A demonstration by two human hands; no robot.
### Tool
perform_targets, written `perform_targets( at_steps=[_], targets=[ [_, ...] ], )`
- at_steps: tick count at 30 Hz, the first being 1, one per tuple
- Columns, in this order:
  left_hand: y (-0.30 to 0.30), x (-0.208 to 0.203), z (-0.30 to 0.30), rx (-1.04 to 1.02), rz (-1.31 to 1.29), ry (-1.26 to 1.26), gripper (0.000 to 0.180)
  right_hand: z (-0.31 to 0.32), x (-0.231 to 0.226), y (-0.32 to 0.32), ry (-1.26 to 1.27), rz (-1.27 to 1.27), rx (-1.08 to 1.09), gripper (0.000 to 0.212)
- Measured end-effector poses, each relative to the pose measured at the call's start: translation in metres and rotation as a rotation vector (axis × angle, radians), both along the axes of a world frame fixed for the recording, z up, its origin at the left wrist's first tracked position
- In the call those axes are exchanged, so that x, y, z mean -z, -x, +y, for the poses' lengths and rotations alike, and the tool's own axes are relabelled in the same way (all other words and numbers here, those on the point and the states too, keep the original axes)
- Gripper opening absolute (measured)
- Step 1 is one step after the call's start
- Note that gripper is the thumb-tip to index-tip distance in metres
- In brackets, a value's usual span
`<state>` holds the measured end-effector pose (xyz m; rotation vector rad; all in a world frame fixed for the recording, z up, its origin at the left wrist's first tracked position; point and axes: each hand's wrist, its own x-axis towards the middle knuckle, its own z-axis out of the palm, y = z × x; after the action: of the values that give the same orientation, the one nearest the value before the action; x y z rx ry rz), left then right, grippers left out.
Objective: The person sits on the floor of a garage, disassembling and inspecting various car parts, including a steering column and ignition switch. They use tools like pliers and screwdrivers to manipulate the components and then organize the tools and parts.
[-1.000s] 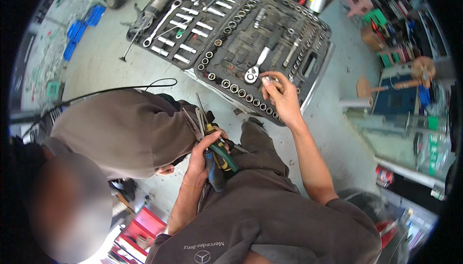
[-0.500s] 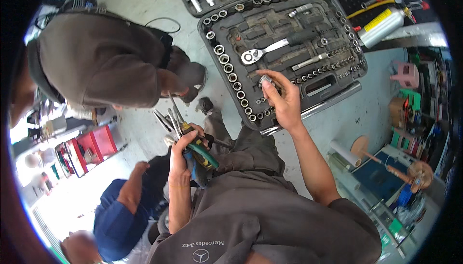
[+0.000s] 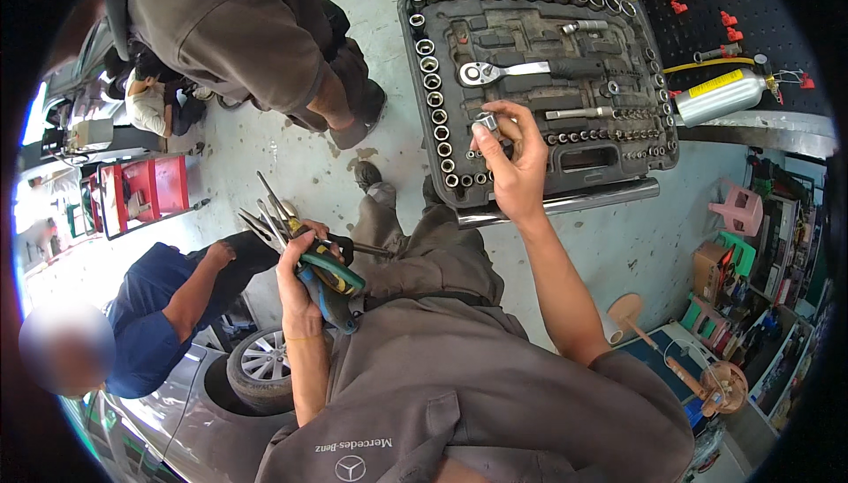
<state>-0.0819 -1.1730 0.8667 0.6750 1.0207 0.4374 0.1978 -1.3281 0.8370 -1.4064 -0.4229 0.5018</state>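
Observation:
My left hand (image 3: 299,275) is closed round a bundle of hand tools at the left of my waist. Metal plier jaws (image 3: 265,229) and shafts stick out upward. Below the fist, a dark green handle (image 3: 337,273) and a blue handle (image 3: 334,308) show. My right hand (image 3: 519,165) pinches a small chrome socket-like piece (image 3: 485,120) between thumb and fingers, above the near left part of an open socket case (image 3: 530,37). In the case lie a ratchet (image 3: 505,71) and a chrome extension bar (image 3: 579,114), with rows of sockets (image 3: 433,81) along the edges.
A silver bar (image 3: 556,204) runs along the case's near edge. At right, a silver cylinder (image 3: 720,99) lies by a black pegboard (image 3: 707,33). One person (image 3: 230,24) stands at upper left, another in blue (image 3: 168,315) at lower left by a grey car (image 3: 168,412). A red cart (image 3: 155,187) stands left.
The view has shifted, showing more of the car at lower left. My right hand, still pinching the chrome piece, has moved slightly left over the case. The upper-left person's hand is farther from my tools.

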Motion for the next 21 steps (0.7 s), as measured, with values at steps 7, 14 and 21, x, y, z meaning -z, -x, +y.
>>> perform_targets(
  at_steps=[7,14,21],
  targets=[
    [-0.002,-0.007,-0.002,0.043,-0.010,-0.023,0.022,0.000,0.007,0.002,0.044,-0.152,-0.036,0.030],
    [-0.013,-0.016,-0.002,0.085,-0.004,-0.073,0.022,0.000,0.004,0.005,0.040,-0.081,-0.037,0.029],
    [-0.015,-0.012,0.003,0.069,-0.052,-0.069,0.021,-0.010,-0.021,-0.019,-0.503,0.662,-0.314,0.028]
  ],
)
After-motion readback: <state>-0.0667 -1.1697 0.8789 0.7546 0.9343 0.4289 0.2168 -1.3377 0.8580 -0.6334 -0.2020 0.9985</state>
